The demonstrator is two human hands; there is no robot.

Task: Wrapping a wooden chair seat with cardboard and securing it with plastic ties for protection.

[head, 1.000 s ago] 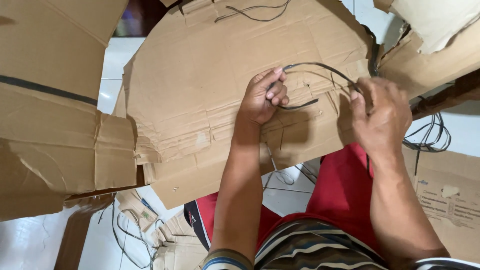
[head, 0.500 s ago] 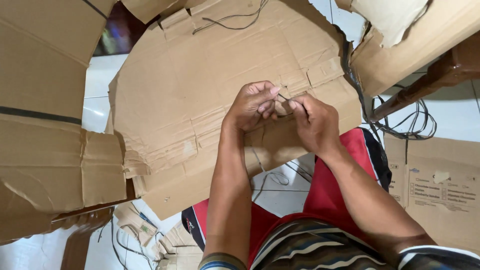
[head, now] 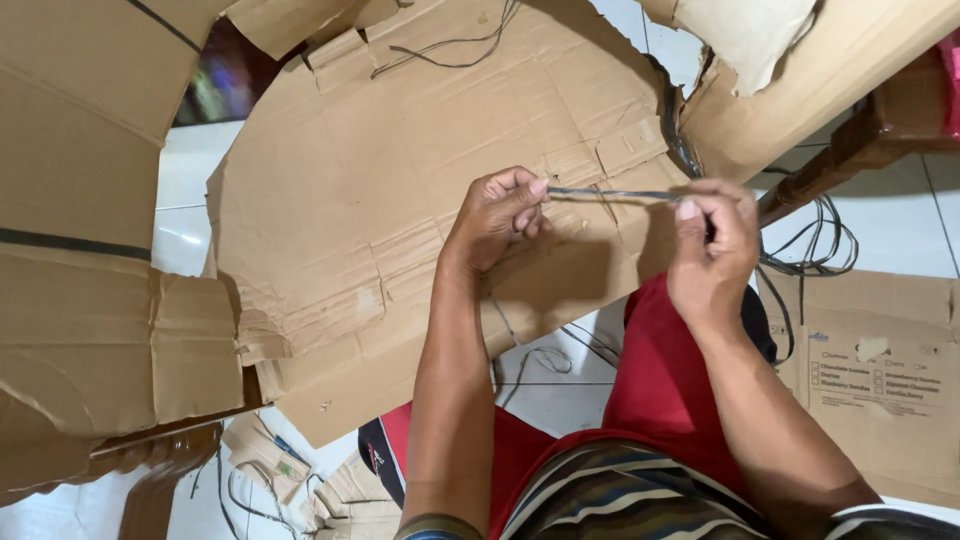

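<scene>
- White tiled floor [head: 190, 215] underneath, mostly covered by flattened brown corrugated cardboard sheets [head: 400, 180], torn and creased, overlapping at left and top.
- Dark brown wooden furniture leg [head: 850, 150] slanting in from the upper right, partly under a cardboard flap.
- Printed brown cardboard box panel [head: 880, 380] flat on the floor at lower right, cut off by the frame edge.
- Red shorts [head: 660, 390] and striped shirt hem [head: 620, 500] at the bottom, seen from above.
- Tangle of loose thin black cords [head: 815, 245] on the floor by the right wrist, partly hidden behind the hand and the cardboard.
- Left hand [head: 495, 215] pinched shut on one end of a short thin black strand [head: 610, 194].
- Right hand [head: 715, 240] curled closed on the other end, thumb on top.
- Strand stretched taut and level between both hands, above the large central sheet.
- Strand's material hard to make out; right end hidden inside the fist.
</scene>
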